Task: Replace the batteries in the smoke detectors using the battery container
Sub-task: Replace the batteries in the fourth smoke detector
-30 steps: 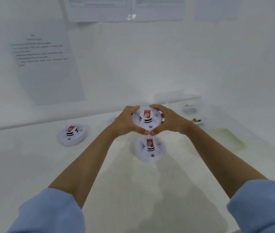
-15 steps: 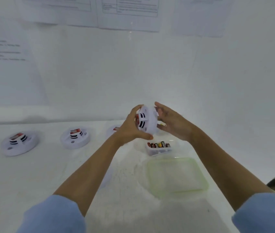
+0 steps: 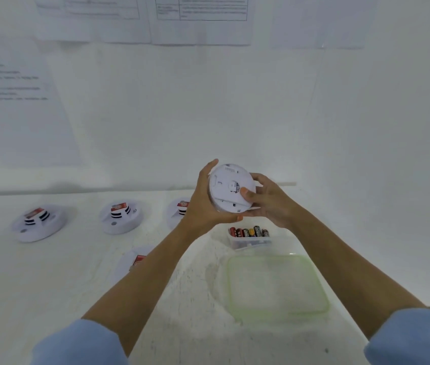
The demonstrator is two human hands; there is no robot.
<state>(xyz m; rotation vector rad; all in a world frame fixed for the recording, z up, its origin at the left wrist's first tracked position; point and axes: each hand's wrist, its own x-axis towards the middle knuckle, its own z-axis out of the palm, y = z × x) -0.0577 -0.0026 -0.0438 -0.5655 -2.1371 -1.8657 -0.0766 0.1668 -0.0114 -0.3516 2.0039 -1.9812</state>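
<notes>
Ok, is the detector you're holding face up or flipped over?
Flipped over: the held smoke detector shows its flat back to the camera, gripped at the rim by the left hand and right hand.

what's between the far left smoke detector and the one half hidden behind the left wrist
Another smoke detector, red label facing up, sits between them in the same row; the head view shows it.

At the centre of the frame, the held smoke detector [image 3: 228, 189] shows a white back with small dark print. At far left, the table detector [image 3: 38, 223] is white with a red label and black slots. The batteries [image 3: 249, 231] are red, black and yellow in a clear container [image 3: 250, 243]. At lower right, the translucent lid [image 3: 274, 285] has a pale green rim. The sleeves [image 3: 77, 343] are light blue.
</notes>
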